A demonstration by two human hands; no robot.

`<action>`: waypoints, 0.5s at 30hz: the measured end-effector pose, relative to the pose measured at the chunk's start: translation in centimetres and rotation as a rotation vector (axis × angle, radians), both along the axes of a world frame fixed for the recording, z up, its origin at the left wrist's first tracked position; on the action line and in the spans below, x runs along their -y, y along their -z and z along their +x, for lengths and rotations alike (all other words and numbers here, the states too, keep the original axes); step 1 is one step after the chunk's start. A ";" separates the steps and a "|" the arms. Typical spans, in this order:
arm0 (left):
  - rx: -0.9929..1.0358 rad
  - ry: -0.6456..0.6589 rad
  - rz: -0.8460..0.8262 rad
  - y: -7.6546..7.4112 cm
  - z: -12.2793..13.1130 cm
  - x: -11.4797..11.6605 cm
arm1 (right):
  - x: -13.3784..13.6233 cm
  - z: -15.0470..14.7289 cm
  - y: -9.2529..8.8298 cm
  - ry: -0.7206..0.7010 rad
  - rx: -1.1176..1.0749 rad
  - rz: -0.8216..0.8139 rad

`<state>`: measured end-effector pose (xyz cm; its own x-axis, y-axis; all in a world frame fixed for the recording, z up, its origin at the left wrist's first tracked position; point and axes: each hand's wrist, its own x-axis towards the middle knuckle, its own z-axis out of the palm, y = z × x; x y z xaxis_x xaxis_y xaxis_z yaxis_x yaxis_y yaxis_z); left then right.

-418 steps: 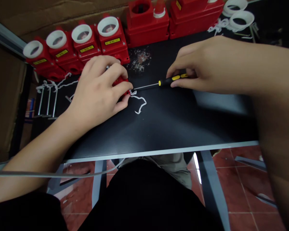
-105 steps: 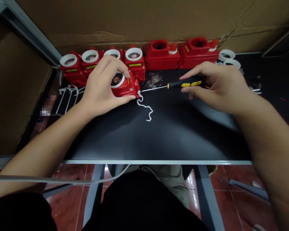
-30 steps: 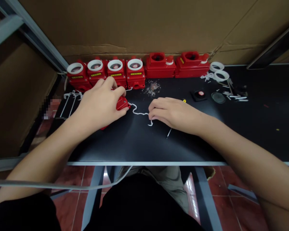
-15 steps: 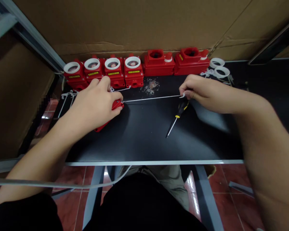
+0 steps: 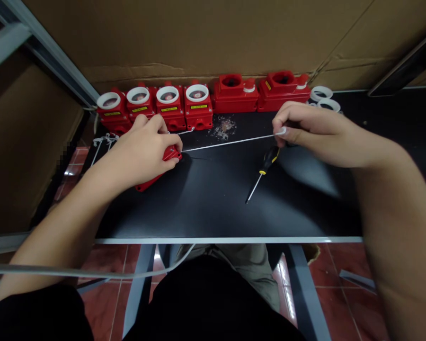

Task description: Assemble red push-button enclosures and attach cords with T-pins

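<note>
My left hand [image 5: 145, 147] is closed over a red housing [image 5: 151, 182] on the black tabletop, hiding most of it. From the housing's right corner a thin white cord [image 5: 230, 142] runs taut to the right. Its far end is pinched between the thumb and fingers of my right hand [image 5: 298, 128], with a bit of the white end showing at the fingertips. Below that hand lies a screwdriver [image 5: 266, 166] with a black and yellow handle, its tip towards the front edge.
Red housings with white rings [image 5: 168, 96] stand along the cardboard wall [image 5: 206, 38], beside two red housings without rings [image 5: 282, 92]. Pale crumbs [image 5: 225, 128] lie before them. Loose white rings [image 5: 328, 104] are at the back right. More white cord [image 5: 104, 139] lies at left.
My right hand has moved slightly right and up, drawing the cord end with it. The housing under my left hand has shifted a little left. The screwdriver stays put.
</note>
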<state>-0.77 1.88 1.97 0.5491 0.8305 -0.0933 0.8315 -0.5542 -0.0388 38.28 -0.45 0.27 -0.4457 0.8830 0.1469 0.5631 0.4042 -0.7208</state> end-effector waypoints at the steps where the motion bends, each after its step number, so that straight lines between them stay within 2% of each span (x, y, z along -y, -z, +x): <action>1: 0.013 0.003 -0.001 0.0 0.0 0.0 | 0.1 -0.1 -0.1 -0.009 -0.036 -0.021; 7: 0.056 0.010 -0.021 0.1 -0.2 -0.2 | 0.5 -0.2 -0.4 -0.087 -0.125 -0.001; 11: 0.066 0.016 -0.004 0.2 -0.3 -0.4 | 1.1 -0.8 -1.2 -0.182 -0.202 -0.053; 15: 0.018 -0.032 -0.034 -0.2 0.2 0.0 | 1.8 -1.7 -1.7 -0.255 -0.313 -0.105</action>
